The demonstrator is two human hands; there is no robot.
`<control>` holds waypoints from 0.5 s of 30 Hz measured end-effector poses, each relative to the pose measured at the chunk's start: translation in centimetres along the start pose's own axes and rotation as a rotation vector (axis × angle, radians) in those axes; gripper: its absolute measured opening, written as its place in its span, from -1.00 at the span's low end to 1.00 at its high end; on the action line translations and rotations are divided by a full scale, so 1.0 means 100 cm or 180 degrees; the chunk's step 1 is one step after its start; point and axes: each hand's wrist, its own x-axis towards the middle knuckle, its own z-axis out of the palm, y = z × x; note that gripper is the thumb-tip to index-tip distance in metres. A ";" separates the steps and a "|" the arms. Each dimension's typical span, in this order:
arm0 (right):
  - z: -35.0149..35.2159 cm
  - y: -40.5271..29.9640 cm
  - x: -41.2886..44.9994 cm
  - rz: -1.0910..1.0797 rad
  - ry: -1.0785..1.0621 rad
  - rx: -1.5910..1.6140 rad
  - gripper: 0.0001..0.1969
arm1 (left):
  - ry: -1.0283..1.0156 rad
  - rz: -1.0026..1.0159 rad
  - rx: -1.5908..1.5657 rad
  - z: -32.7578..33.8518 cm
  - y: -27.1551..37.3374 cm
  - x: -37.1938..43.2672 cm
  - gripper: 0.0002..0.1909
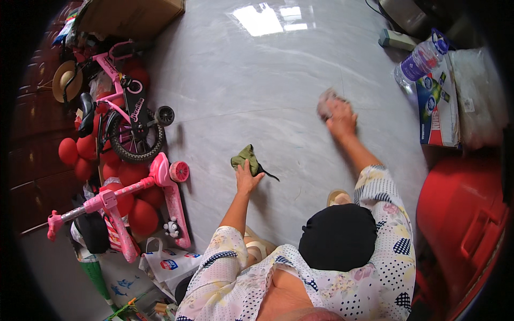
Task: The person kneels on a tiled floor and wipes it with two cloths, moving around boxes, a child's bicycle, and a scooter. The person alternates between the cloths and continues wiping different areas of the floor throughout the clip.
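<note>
A crumpled green cloth (245,159) with a thin black strip or cord lies on the grey marbled floor tiles (281,138), left of centre. My left hand (246,176) rests over its lower edge, fingers spread; whether the fingers grip it cannot be seen. Farther out and to the right, my right hand (342,117) presses on a pinkish-grey cloth (327,100) on the floor. The fingers on that cloth are somewhat blurred. Below my right forearm, a round black fabric-covered thing (338,237) is at my knees, its support hidden.
At left stand a pink children's bicycle (138,108), a pink kick scooter (174,204), red balloons (142,216) and a white bag (168,263). A cardboard box (132,18) sits at upper left. On the right are a plastic bottle (417,66), a printed carton (439,112) and a red plastic chair or stool (453,200).
</note>
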 end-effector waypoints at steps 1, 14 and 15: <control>0.003 -0.012 -0.020 -0.0251 -0.0145 0.0117 -0.40 | -0.0096 -0.0112 0.0285 0.002 0.006 0.000 -0.14; 0.035 -0.061 -0.235 -0.1895 -0.3354 0.2364 -0.49 | 0.0246 0.0706 0.0080 0.020 -0.032 -0.043 -0.52; 0.035 -0.060 -0.232 -0.1143 -0.3797 0.2740 -0.51 | 0.0141 0.0746 0.0088 0.025 -0.030 -0.051 -0.53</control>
